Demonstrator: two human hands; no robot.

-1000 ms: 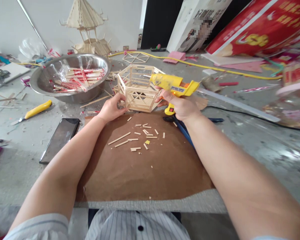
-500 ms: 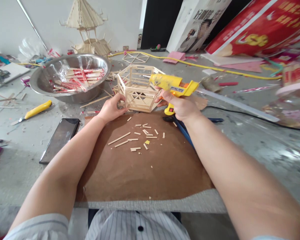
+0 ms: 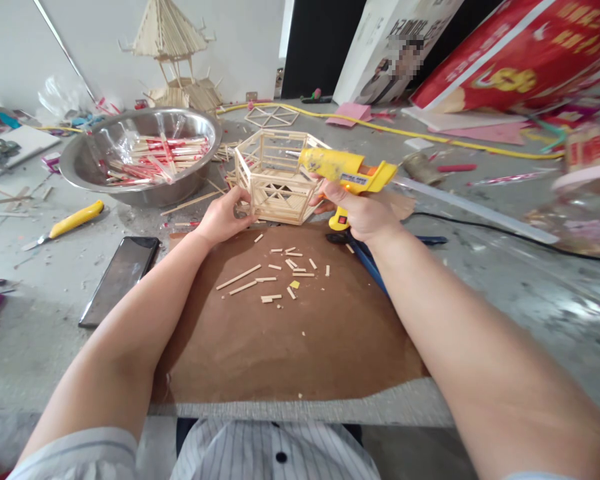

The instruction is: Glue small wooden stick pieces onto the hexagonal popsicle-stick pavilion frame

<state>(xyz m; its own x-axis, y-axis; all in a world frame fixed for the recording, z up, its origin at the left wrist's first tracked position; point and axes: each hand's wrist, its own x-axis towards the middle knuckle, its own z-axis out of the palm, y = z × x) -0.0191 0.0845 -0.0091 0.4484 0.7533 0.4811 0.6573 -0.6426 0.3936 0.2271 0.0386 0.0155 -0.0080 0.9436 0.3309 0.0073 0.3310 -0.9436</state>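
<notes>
A hexagonal frame of thin wooden sticks (image 3: 280,179) stands at the far edge of a brown sheet (image 3: 290,353). My left hand (image 3: 229,215) is closed around its left front corner, thumb and fingers on the sticks. My right hand (image 3: 365,212) grips a yellow hot glue gun (image 3: 347,170), whose nozzle points left over the frame's upper right side. A clear glue stick sticks out of the gun's back. Short cut sticks (image 3: 300,270) lie scattered on the brown sheet, and blue-handled pliers (image 3: 369,263) rest partly under my right forearm.
Left of the frame stands a steel bowl (image 3: 130,193) with red-wrapped sticks. A utility knife (image 3: 77,219) and a phone (image 3: 120,281) lie at left. Behind are a stick pagoda model (image 3: 173,40), a yellow cable (image 3: 410,135) and a red bag (image 3: 525,60). A black cord (image 3: 505,242) runs right.
</notes>
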